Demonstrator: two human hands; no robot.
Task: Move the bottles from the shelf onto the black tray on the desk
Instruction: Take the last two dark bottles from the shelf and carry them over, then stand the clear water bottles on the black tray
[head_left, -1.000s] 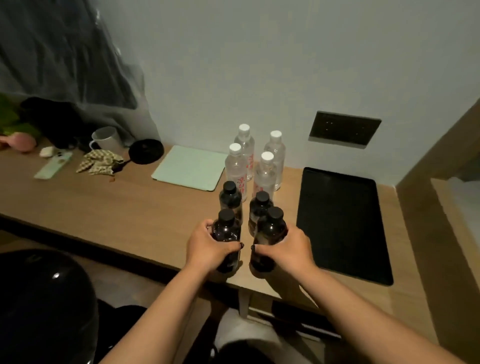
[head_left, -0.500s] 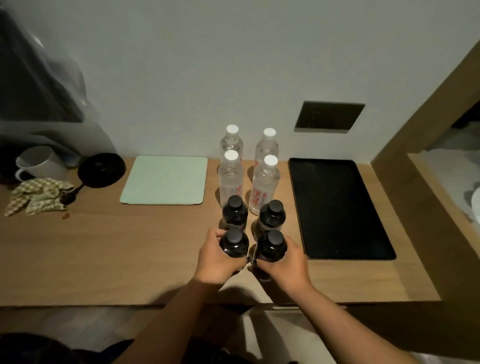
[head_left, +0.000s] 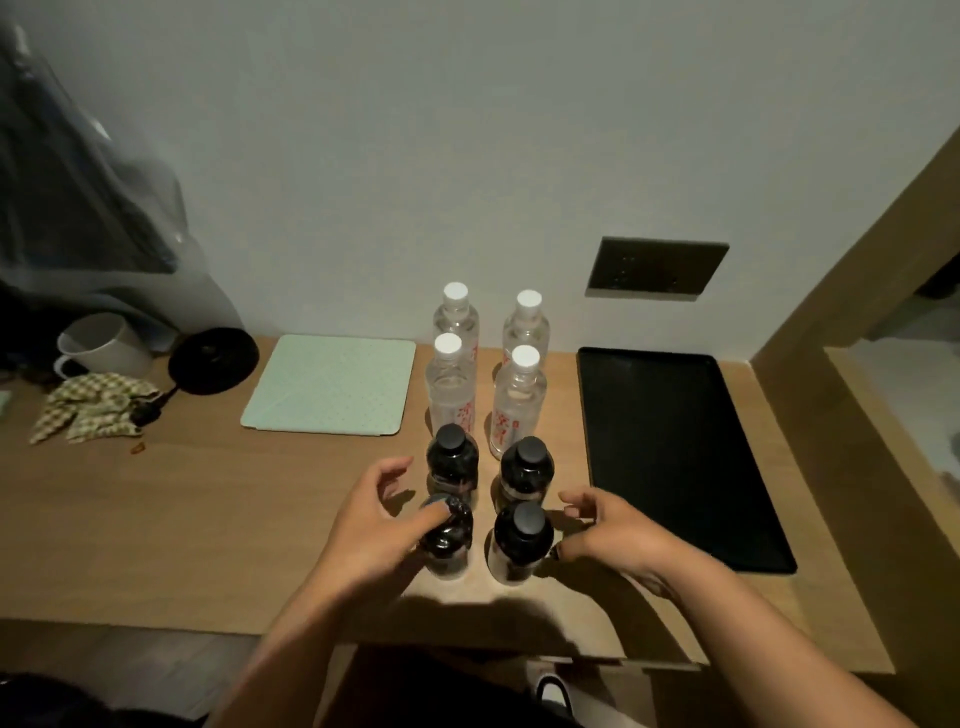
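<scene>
Both hands flank the near dark bottles (head_left: 517, 540): left hand (head_left: 371, 525) thumb on one (loose grip), right hand (head_left: 618, 535) spread wide.

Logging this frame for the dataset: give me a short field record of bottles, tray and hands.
clear bottles: four, white caps, upright in a two-by-two block near the wall, e.g.
dark bottles: four, black caps, upright in front of the clear ones, e.g.
black tray: on the desk, right of the bottles, nothing on it
left hand: thumb over the cap of the front-left dark bottle, fingers loosely spread
right hand: beside the front-right dark bottle, fingers relaxed, grip not visible
bottles on tray: none
</scene>
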